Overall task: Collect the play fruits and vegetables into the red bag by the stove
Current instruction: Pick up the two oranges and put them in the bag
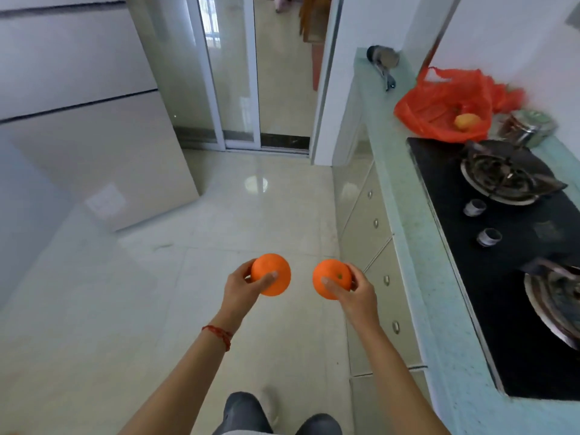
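The left hand (243, 285) curls its fingers around 1 play orange (273, 274); just right, the right hand (356, 290) grips a second orange (332, 277), both above the floor. Far right, the red bag (439, 105) lies open on the counter (405, 215) beside the stove (514, 252), holding 1 yellow-orange fruit (467, 121). No writing is readable.

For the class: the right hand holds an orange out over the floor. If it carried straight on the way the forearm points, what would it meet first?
Probably the cabinet drawers under the counter; depth is unclear. The right hand is not aimed at the red bag.
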The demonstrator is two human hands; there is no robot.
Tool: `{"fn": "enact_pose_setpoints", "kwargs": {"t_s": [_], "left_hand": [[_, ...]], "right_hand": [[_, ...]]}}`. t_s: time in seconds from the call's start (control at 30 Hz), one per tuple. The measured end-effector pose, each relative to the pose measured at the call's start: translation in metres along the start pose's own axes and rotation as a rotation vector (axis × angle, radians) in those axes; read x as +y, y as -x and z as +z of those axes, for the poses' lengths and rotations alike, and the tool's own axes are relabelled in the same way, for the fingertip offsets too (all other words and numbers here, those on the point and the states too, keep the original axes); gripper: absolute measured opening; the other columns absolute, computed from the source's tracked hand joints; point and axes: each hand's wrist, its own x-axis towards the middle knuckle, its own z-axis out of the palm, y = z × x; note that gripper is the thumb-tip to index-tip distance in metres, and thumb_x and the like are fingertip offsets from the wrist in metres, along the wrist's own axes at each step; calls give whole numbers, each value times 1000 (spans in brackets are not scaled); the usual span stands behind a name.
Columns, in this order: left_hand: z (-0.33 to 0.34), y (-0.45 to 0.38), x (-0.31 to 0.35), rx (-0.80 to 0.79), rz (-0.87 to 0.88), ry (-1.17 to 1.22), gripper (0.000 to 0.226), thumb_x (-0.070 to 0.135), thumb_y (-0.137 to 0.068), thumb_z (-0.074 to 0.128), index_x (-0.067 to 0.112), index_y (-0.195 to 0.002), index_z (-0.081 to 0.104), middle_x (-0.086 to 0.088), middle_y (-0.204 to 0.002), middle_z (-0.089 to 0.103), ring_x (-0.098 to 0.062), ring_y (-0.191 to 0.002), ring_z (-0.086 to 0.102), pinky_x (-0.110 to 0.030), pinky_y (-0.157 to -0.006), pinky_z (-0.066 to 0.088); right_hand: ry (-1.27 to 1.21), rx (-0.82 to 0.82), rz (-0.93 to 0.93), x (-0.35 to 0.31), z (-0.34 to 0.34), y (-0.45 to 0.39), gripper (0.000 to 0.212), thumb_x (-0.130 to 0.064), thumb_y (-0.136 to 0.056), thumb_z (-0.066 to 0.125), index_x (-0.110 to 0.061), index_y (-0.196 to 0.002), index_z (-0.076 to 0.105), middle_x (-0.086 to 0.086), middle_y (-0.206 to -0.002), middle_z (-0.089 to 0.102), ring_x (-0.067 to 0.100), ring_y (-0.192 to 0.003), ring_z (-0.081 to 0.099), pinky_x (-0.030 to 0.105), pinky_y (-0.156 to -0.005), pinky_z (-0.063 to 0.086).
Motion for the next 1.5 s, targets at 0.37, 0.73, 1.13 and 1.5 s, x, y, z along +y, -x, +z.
{"fn": "enact_pose_setpoints", "kwargs": {"t_s": [0.37, 0.73, 1.13, 1.5], "left_hand": [[-16, -80, 7, -1, -37, 12, 52, 31, -75, 72, 18, -122, 52, -3, -110, 56, -22, -96, 54, -33, -76, 45], [20, -235, 61, 15, -64, -2, 56, 33, -76, 70, 15, -125, 49, -4, -115, 53, -25, -102, 53, -37, -82, 48], [25, -409, 135, 34, -60, 3, 50, 31, -76, 71, 18, -121, 53, -1, -110, 55, -21, -96, 54, -34, -77, 47], [-4, -586, 194, -63, -52, -46, 53, 31, -75, 72, 17, -122, 53, -3, -112, 57, -22, -99, 55, -34, -77, 47]], "right_hand": [[8, -31, 11, -24, 37, -64, 65, -36, -68, 78, -23, -125, 51, -5, -113, 57, 15, -99, 54, 29, -82, 44], [22, -53, 19, -64, 56, -236, 66, -36, -67, 79, -22, -125, 51, -2, -117, 58, 16, -102, 55, 31, -86, 45], [21, -73, 48, -132, 101, -404, 68, -34, -68, 78, -21, -128, 50, -1, -121, 58, 15, -103, 55, 26, -83, 42], [16, 51, 100, -190, 176, -535, 68, -30, -68, 79, -18, -128, 50, 4, -124, 59, 20, -107, 55, 29, -87, 43]]}}
